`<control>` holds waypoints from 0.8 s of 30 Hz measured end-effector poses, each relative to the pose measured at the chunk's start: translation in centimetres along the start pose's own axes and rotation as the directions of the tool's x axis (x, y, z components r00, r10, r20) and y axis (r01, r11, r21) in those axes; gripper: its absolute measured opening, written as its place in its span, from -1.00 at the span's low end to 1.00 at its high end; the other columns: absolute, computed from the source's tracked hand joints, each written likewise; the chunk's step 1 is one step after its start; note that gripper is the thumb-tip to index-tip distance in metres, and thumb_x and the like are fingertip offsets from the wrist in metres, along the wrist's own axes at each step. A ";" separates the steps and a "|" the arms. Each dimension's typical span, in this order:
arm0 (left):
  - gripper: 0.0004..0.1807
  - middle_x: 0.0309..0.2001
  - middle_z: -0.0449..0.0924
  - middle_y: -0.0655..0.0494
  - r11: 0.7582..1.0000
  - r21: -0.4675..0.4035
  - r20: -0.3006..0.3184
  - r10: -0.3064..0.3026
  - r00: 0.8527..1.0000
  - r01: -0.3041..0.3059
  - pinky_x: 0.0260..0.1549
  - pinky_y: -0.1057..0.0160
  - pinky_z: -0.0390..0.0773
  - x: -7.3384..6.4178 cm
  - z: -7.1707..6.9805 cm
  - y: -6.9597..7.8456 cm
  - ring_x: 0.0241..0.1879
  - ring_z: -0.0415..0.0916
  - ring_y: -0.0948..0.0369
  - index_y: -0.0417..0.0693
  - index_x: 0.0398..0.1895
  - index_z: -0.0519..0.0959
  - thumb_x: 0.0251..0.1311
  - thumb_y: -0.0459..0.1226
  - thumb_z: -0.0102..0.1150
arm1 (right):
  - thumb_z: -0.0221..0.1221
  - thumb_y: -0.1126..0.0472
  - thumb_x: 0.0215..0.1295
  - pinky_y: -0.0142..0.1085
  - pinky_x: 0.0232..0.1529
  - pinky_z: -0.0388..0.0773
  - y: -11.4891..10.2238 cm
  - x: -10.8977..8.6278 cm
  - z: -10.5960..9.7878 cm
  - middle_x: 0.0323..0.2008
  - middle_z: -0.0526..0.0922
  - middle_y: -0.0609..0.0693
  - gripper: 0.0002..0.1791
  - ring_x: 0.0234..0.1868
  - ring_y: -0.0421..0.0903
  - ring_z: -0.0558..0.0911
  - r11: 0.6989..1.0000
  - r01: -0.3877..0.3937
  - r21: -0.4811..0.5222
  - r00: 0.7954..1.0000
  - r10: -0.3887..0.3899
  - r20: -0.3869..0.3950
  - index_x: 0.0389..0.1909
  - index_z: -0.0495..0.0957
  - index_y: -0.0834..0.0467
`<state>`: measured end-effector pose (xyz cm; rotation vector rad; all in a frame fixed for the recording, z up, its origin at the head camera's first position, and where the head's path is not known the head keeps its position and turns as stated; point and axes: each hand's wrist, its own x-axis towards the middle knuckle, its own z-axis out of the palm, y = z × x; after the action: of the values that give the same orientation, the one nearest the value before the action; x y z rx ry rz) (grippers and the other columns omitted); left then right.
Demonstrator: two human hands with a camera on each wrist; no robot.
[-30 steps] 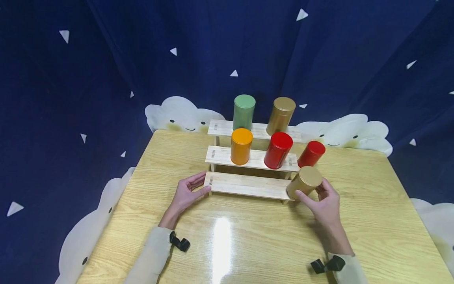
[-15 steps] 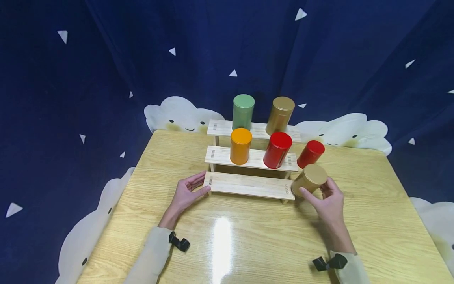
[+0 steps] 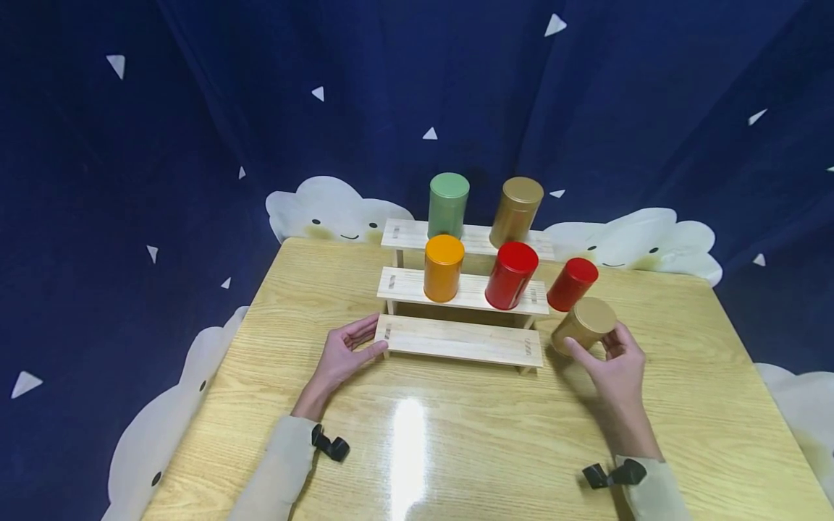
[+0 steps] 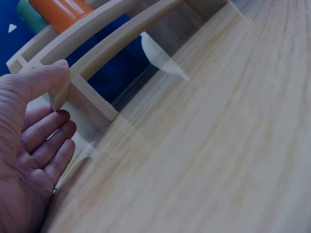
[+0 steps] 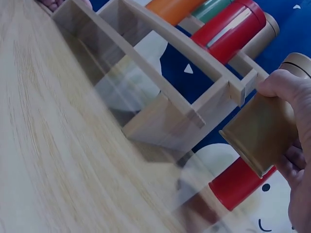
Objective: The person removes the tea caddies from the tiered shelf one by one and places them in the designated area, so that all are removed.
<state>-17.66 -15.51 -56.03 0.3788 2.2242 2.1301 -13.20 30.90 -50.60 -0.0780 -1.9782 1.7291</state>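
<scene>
A three-tier wooden step rack [image 3: 459,340] stands on the table. At the left end of its lowest tier, my left hand [image 3: 347,352] grips the board, with the thumb [image 4: 46,80] on top and the fingers curled by the end. My right hand [image 3: 615,367] holds a gold tin [image 3: 582,327] off to the right of the rack. In the right wrist view the tin [image 5: 265,128] is tilted and raised above the table, thumb on its near side. Behind it a red tin [image 3: 572,284] stands on the table.
On the middle tier stand an orange tin [image 3: 444,269] and another red tin [image 3: 512,276]. A green tin [image 3: 448,206] and a second gold tin [image 3: 517,211] are on the top tier. A dark blue curtain [image 3: 417,87] hangs behind the table [image 3: 508,441].
My right hand has carried the gold tin from the right end of the lowest tier rightward and slightly back, away from the rack. My left hand has stayed at the rack's left end.
</scene>
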 end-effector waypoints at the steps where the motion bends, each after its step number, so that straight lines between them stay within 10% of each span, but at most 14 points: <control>1: -0.38 0.32 0.57 -0.23 1.000 0.001 0.000 0.002 1.000 -0.002 0.33 0.13 0.54 0.0 0.0 0.0 0.31 0.55 -0.13 -0.31 0.37 0.51 0.22 -0.44 0.45 | 0.45 0.66 -0.03 -0.51 0.11 0.59 0.1 0.1 0.0 0.00 0.71 -0.08 -0.30 -0.03 -0.21 0.69 1.000 -0.003 -0.012 1.000 0.003 -0.004 0.22 0.59 0.31; 24: -0.37 0.33 0.58 -0.16 1.000 0.010 0.008 -0.011 1.000 0.011 0.33 0.14 0.54 0.0 -0.1 -0.2 0.31 0.56 -0.08 -0.22 0.38 0.53 0.22 -0.41 0.47 | 0.59 0.30 0.07 -0.60 0.08 0.53 2.9 1.4 -1.6 0.00 0.67 -0.24 -0.28 0.02 -0.32 0.61 0.950 -0.189 -0.249 0.980 0.167 -0.106 0.30 0.56 0.16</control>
<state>-17.71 -15.66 -56.21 0.3739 2.2287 2.1088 -14.55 33.44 -52.82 -0.4254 -2.1787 1.5341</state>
